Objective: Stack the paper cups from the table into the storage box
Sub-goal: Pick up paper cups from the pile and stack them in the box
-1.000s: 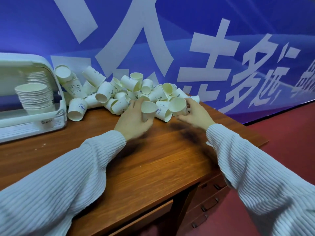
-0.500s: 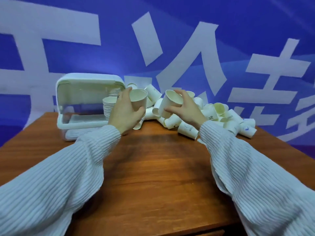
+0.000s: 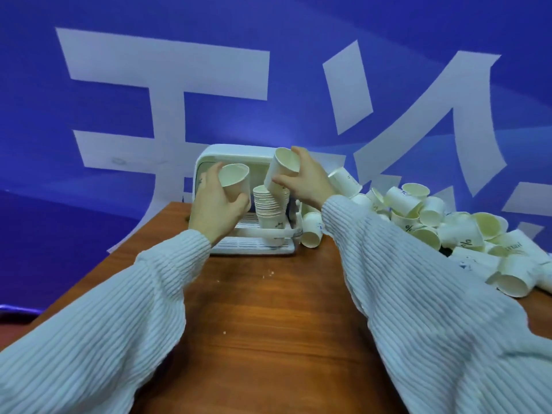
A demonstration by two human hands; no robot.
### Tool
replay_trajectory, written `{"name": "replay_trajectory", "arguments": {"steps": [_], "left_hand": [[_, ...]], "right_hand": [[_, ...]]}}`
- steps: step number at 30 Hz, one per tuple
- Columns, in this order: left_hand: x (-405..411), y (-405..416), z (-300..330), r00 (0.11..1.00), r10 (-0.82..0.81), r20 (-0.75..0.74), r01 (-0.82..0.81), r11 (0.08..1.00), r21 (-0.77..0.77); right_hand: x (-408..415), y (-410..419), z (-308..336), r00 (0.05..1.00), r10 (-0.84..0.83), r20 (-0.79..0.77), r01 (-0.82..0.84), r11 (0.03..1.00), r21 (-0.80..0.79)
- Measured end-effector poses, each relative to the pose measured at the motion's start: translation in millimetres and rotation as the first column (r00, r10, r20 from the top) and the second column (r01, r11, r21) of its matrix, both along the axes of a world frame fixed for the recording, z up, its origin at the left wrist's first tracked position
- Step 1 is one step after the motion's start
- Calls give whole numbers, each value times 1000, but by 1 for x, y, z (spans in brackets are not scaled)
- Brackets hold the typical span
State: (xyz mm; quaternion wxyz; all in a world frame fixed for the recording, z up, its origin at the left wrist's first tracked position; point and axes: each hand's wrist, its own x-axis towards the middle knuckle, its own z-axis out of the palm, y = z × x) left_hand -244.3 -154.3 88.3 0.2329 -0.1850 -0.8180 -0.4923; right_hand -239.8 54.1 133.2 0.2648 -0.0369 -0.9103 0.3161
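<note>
Fingers (image 3: pixel 239 201) of both hands each grip a cup before the storage box (image 3: pixel 206 158), loose cups (image 3: pixel 433 216) heaped right.

Cream paper cups (image 3: pixel 430 215); white storage box (image 3: pixel 227 152); brown wood table (image 3: pixel 268 309); blue banner (image 3: pixel 119 85), white characters.

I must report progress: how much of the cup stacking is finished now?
Done: one stack of cups stands inside the storage box. In hand: the left hand holds one cup, the right hand holds another cup above the stack. Left: a large pile of loose cups on the table.
</note>
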Motion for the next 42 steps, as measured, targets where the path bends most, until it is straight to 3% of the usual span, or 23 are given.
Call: {"name": "replay_trajectory", "arguments": {"steps": [9,15,19,24,27,30,33,38,42], "left_hand": [[-26,-11,-13,1000,25,6,-25,1000,-18],[-39,-6,-24,989,-89,119,88,996,15],[-45,-4,-27,978,-74,198,49,991,128],[-47,-16,-29,989,9,144,-34,984,173],[-49,-28,-27,986,30,165,-64,977,205],[-54,-40,-23,957,13,291,-77,975,210],[-59,-47,-14,910,-66,410,-8,984,175],[-83,-43,-7,809,-358,466,282,932,227],[-97,-27,-7,779,-392,490,382,916,124]], "right_hand": [[-20,-7,16,999,18,40,-25,985,172],[-17,-6,7,999,23,42,-25,999,44],[-14,-6,-5,997,46,54,-46,999,-9],[-21,-19,-11,991,127,46,-123,990,-68],[-26,-32,-20,976,183,114,-181,983,-29],[-33,-45,-27,972,179,151,-190,980,64],[-39,-53,-33,969,166,184,-185,979,88],[-36,-40,-45,973,187,136,-169,976,-134],[-33,-19,-54,980,166,108,-131,953,-273]]}}
